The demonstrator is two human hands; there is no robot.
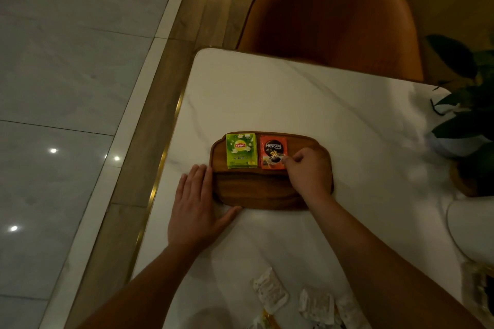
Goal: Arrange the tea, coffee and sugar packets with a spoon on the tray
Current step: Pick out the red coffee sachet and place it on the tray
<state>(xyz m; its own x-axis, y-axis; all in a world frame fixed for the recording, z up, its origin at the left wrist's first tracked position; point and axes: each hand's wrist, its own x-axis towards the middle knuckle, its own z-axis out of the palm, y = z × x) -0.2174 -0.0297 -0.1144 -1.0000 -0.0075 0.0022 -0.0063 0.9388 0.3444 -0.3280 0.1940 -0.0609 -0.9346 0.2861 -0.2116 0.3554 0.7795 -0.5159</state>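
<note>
A dark wooden tray (254,189) lies on the white marble table. On its far left part sit a green Lipton tea packet (241,151) and, touching its right side, a red Nescafe coffee packet (272,151). My right hand (307,171) rests on the tray, fingertips pinching the coffee packet's lower right corner. My left hand (195,205) lies flat on the table, fingers apart, against the tray's left edge. Several white sugar packets (270,291) lie near the front edge of the table. No spoon is visible.
An orange-brown chair (334,10) stands at the far side of the table. A leafy plant in a pot (465,120) fills the right edge. A white rounded object (470,227) sits at the near right. The table's left edge (160,163) borders the floor.
</note>
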